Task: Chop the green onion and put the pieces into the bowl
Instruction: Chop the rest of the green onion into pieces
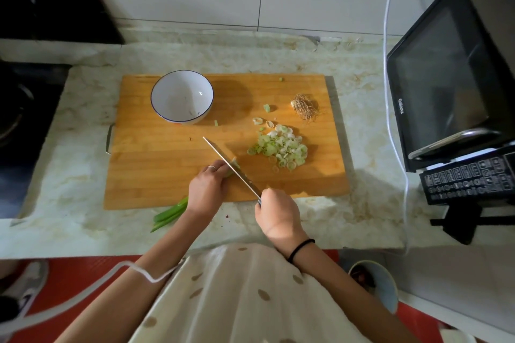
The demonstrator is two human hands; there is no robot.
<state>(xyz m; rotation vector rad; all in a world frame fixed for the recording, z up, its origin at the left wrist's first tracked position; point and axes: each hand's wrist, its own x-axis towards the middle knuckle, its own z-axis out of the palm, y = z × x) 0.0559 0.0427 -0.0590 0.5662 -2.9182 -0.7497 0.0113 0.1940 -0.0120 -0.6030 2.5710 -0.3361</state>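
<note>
While left hand [207, 189] pins green onion [172, 211] under curled fingers, right hand [278, 214] grips knife [231, 167]. Stalk likely soft, slippery; hold at knife's eight o'clock.

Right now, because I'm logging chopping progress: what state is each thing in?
green onion: partly chopped, held down on the cutting board by the left hand, leaves overhanging the near edge.
knife: gripped by the right hand, blade at the onion's cut end.
slices: piled on the board, not in the bowl.
bowl: upright, almost empty.
root end: cut off, lying apart.
microwave: door shut.
</note>
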